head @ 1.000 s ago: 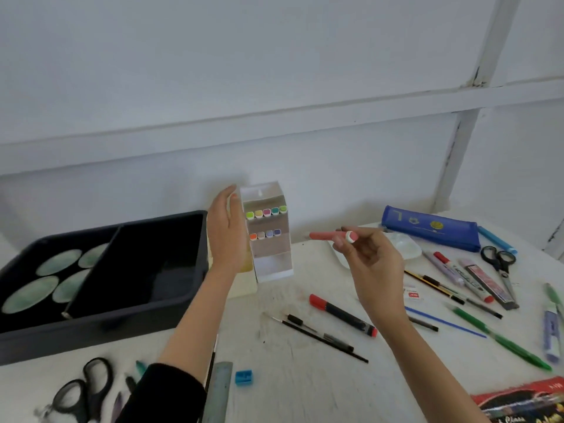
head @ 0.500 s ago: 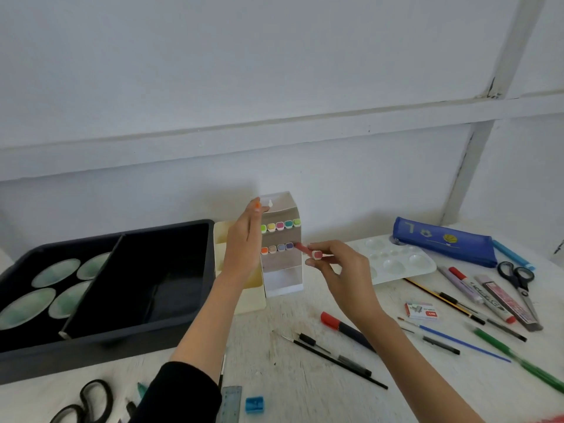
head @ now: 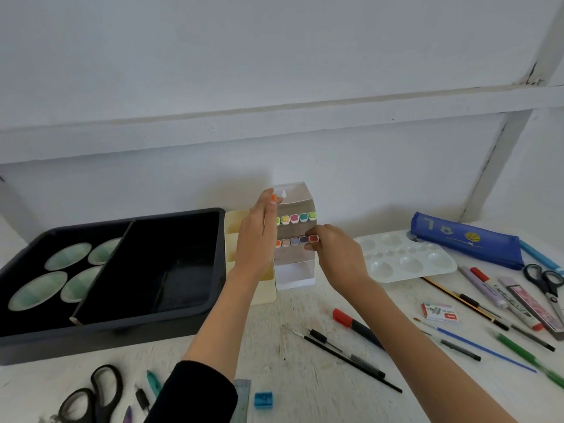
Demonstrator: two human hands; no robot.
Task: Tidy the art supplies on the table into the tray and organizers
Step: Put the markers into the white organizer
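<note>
A white tiered marker organizer (head: 295,277) stands at the back of the table with two rows of coloured marker caps showing. My left hand (head: 255,239) lies flat against its left side, fingers straight. My right hand (head: 338,259) pinches the end of a pink marker (head: 313,238) that sits at the right end of the lower row, most of its body inside the slot. A black divided tray (head: 122,334) stands to the left with several round pale green pans in its left part. A pale yellow organizer (head: 233,228) stands between tray and white organizer.
Loose on the table: a white palette (head: 406,262), a blue pencil case (head: 464,244), scissors (head: 546,283), a red-capped marker (head: 354,324), thin brushes, pens, a staples box (head: 439,312), a blue sharpener (head: 263,399), and black scissors (head: 91,395) at front left.
My right hand carried the pink marker left to the white organizer and pushed it into the lower row. My left hand stayed against the organizer's side. The view shifted slightly.
</note>
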